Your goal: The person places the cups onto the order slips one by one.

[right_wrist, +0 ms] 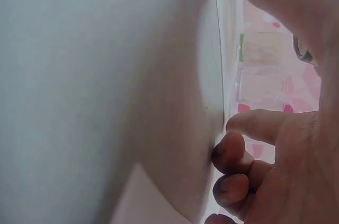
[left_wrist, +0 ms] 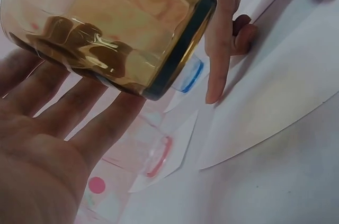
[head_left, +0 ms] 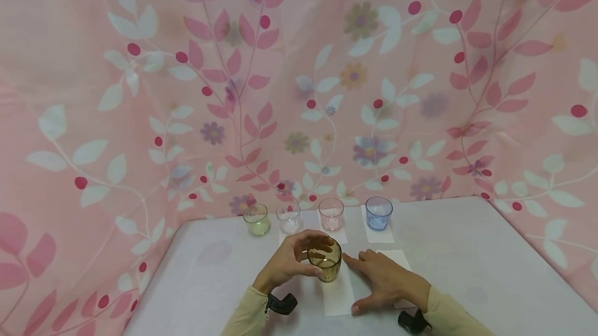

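My left hand (head_left: pixel 299 260) holds an amber glass tumbler (head_left: pixel 329 272) around its side, tilted in the head view above a white paper slip (head_left: pixel 337 299). In the left wrist view the tumbler (left_wrist: pixel 122 28) is raised, its thick base toward the right hand (left_wrist: pixel 220 33). My right hand (head_left: pixel 385 279) lies low at the slip's right side, index finger and thumb stretched out, the other fingers bent. The right wrist view shows that hand (right_wrist: pixel 286 155) with its fingertips right at the paper surface and no thing in its grasp. A second paper slip (head_left: pixel 397 259) is partly hidden beneath it.
Along the back of the white table (head_left: pixel 201 273) stand a green glass (head_left: pixel 257 224), a clear glass (head_left: pixel 289 222), a pink glass (head_left: pixel 331 219) and a blue glass (head_left: pixel 379 216). Paper slips lie under the pink and blue ones. A floral pink curtain (head_left: pixel 289 92) hangs behind.
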The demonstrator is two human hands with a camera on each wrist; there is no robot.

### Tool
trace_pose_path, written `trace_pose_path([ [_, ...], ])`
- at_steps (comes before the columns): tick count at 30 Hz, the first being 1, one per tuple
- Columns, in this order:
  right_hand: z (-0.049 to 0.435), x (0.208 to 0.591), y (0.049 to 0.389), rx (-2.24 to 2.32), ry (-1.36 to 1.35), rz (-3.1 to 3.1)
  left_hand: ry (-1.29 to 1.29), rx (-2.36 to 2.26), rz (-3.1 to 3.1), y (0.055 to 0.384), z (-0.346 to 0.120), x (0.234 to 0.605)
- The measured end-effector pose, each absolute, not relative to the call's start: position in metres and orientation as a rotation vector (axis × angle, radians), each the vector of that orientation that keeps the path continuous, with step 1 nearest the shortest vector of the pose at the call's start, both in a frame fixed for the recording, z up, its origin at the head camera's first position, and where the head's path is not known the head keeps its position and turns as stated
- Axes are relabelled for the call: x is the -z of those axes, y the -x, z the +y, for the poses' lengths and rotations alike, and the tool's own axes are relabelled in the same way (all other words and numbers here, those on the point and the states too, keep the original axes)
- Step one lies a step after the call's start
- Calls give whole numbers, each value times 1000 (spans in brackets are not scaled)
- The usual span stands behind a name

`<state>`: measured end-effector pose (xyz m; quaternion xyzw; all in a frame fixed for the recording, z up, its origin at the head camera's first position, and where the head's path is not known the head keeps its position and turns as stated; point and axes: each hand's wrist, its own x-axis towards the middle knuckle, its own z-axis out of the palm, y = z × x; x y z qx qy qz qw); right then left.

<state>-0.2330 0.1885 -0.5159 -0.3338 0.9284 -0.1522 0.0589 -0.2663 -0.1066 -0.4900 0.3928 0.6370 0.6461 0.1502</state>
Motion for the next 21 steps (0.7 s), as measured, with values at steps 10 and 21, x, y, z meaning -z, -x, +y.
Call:
trace_pose_path([
  [10, 186, 517, 234, 357, 1023, 2836, -1111, -1814, 1826, 265, -100, 499],
  [21, 186, 516, 236, 370, 1034, 2819, -1034, -1791, 1790, 262, -91, 506],
])
